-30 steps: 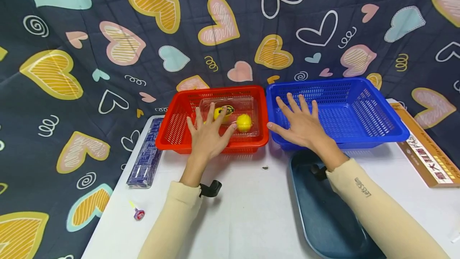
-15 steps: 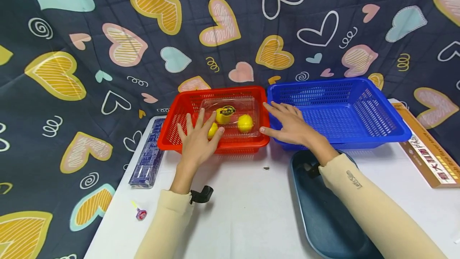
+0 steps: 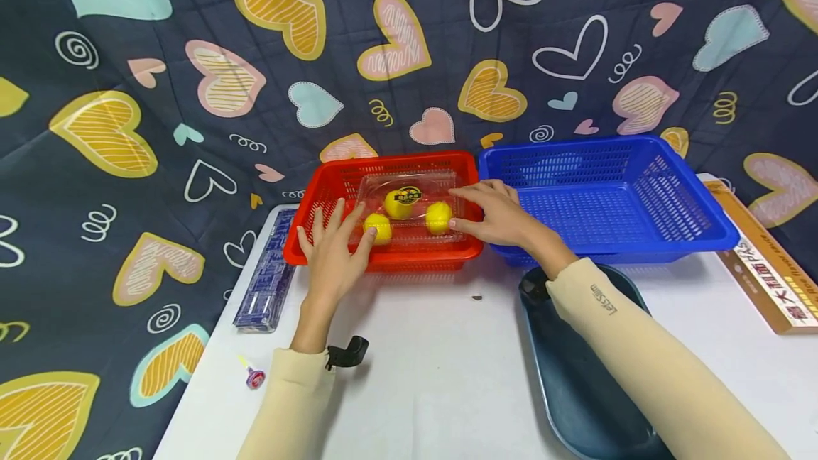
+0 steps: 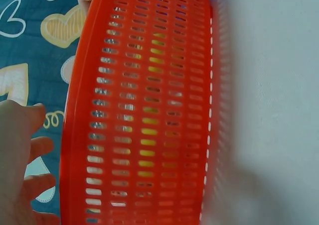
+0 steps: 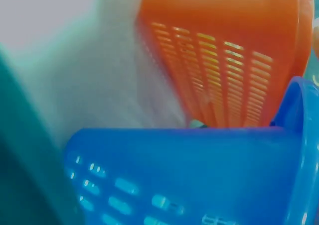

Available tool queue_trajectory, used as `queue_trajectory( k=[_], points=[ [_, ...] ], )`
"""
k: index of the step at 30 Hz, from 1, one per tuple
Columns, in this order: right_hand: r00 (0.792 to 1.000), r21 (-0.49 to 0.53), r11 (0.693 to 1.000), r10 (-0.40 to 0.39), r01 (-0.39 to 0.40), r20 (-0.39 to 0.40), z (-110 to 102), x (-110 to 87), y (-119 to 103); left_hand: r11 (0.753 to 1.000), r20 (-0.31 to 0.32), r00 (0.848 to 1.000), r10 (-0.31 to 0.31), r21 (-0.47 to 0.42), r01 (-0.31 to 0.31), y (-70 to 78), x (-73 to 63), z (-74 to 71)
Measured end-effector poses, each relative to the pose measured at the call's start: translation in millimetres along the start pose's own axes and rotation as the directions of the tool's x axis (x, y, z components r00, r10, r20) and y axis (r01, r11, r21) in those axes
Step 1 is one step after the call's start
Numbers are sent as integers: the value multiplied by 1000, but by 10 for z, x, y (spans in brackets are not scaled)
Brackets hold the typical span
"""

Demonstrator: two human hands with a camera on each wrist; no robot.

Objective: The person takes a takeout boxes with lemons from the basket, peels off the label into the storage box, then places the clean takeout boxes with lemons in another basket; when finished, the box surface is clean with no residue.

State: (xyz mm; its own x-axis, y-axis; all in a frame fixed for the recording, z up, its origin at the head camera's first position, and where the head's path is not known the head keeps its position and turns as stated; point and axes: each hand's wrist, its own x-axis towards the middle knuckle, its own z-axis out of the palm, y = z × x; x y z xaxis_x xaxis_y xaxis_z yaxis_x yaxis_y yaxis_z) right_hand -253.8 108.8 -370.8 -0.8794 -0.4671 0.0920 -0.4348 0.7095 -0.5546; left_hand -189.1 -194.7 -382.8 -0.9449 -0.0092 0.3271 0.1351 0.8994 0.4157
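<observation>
A clear plastic clamshell box [image 3: 409, 194] with a dark printed label lies in the red basket [image 3: 377, 258]. Three round yellow things, one of them the yellow ball [image 3: 438, 217], show through its plastic. At the left of the box is my left hand [image 3: 334, 254], fingers spread over the basket's front left part. My right hand [image 3: 501, 215] reaches across the basket's right rim from over the blue basket, its thumb and fingertips right at the box's right edge. The left wrist view shows the left hand [image 4: 25, 160] beside the red basket's rim, fingers loosely bent.
The blue basket [image 3: 664, 247] stands right against the red one. A dark blue tray [image 3: 594, 375] lies in front, under my right forearm. A blue-patterned package [image 3: 262, 282] and a lollipop [image 3: 254, 378] lie left; a brown printed box [image 3: 767, 268] lies right. A heart-print cloth [image 3: 409, 41] hangs behind.
My left hand has moved left and slightly toward me, uncovering the yellow things. My right hand has moved left from over the blue basket to the clear box's right edge, fingers less spread.
</observation>
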Motion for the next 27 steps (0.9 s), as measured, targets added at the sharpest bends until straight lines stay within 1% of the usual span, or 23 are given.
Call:
queue_trajectory(
  k=[2,6,10,15,19,23,27],
  points=[
    [1000,-5,1000,7,-7,-5,8,41,-13,1000,-28,1000,-2,-7,1,-34,-11,-6],
    [1000,-21,999,28,-28,3,24,105,-36,1000,-78,997,6,7,-5,-119,-46,-11],
    [999,-45,998,37,-37,8,43,154,-43,1000,-96,995,0,16,2,-211,-89,-24],
    [999,-57,997,51,-51,1,56,197,-52,999,-104,994,-44,-27,42,-322,-129,-48],
    [999,-58,997,54,-54,1,58,222,-58,995,-128,989,-79,-69,70,-398,-152,-64],
    [998,-47,997,55,-55,4,54,233,-78,989,-154,981,-116,-105,100,-472,-173,-68],
    [998,-45,997,57,-56,8,54,247,-100,979,-189,969,-157,-162,127,-553,-203,-55]
  ],
)
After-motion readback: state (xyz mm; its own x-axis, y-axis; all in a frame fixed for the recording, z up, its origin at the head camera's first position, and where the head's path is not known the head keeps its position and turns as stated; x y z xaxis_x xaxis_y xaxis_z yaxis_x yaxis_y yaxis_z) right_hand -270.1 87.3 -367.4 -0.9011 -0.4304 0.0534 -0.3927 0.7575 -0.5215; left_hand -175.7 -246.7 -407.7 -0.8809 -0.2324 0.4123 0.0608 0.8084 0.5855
